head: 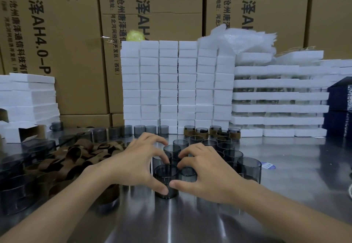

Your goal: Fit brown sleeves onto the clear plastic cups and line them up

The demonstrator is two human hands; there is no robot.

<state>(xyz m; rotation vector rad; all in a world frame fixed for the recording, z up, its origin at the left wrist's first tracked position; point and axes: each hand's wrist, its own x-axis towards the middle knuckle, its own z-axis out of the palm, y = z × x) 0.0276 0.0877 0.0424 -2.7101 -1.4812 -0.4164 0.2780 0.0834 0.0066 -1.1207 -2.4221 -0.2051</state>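
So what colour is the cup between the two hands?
Smoky grey and see-through. The cup shows best in the head view.

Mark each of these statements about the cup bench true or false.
1. The left hand and right hand both grip the front cup. True.
2. The front cup already wears a brown sleeve. False: it is bare.
3. The loose brown sleeves lie piled to the left of the hands. True.
4. The sleeved cups stand at the near edge of the table. False: they stand at the back, just before the white foam blocks.
5. Cardboard boxes rise behind the foam blocks. True.
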